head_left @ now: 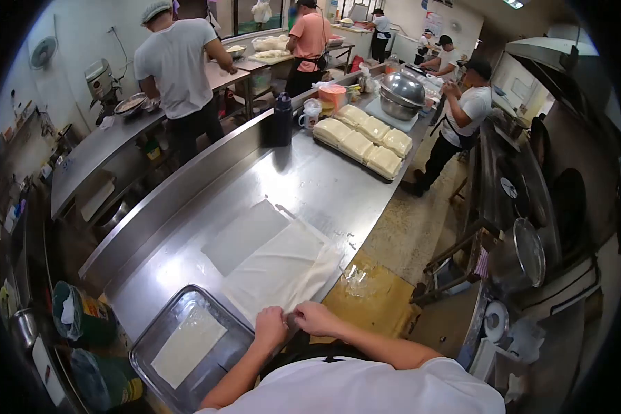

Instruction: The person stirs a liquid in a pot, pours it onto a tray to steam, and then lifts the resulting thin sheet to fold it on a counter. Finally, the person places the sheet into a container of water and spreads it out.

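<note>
A thin, pale, cloth-like sheet [276, 269] lies on the steel table, with creases across it and its near end at my hands. My left hand [272, 326] is closed in a pinch at that near edge. Just to its right, my right hand [314, 319] has its fingers pressed together on the same edge. Beyond and left of the sheet, a damp, dull rectangle [248, 234] marks the metal. A metal tray [143, 339] sits left of my hands, holding a flat, pale rectangular piece [188, 346].
Several pale, plastic-wrapped blocks [359, 141] fill a tray farther along the table, near a dark bottle [283, 121], a mug [310, 114] and steel bowls [401, 95]. Green tins [83, 314] stand at lower left. Several people work around; one person [466, 103] stands beyond the table's right edge.
</note>
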`<state>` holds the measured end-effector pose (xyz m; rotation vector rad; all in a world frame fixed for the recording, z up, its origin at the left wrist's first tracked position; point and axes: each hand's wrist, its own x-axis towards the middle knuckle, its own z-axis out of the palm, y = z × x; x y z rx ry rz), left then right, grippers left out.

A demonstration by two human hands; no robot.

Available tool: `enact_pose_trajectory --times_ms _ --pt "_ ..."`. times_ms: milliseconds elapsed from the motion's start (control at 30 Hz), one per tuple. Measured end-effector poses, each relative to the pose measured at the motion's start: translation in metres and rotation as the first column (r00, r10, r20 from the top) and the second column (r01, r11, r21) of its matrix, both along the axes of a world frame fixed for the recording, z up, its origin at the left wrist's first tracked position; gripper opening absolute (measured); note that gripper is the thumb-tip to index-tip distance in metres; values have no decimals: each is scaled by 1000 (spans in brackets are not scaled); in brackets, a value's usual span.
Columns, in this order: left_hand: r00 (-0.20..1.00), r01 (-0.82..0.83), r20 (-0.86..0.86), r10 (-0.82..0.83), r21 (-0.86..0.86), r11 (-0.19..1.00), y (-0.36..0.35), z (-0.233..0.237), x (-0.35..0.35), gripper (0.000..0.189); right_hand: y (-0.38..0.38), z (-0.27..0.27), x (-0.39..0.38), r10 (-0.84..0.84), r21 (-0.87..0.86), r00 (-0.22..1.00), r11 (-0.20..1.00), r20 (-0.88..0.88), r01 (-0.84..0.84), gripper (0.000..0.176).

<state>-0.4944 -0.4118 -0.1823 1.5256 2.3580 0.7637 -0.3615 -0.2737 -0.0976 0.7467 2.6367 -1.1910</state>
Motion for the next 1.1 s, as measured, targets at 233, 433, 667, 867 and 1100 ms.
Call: enact_pose_trajectory --times_ms 233,433,667,867,1100 --pt "951 -169 288 112 182 969 21 57 -9 16 24 -20 -32 265 486 885 872 -384 -50 59" --pt "995 -49 67 72 -301 952 32 89 -18 30 85 -43 -40 163 598 985 785 53 -162 24" --pt "972 230 134 -192 -410 883 40 100 -8 38 142 -69 39 -211 755 958 592 -193 283 9" --pt "737 648 571 -362 -443 620 68 80 35 45 140 -65 133 -497 774 844 447 -202 448 6" --pt "374 908 834 -407 -241 343 87 56 100 41 101 -61 229 -727 814 670 294 -149 500 6"
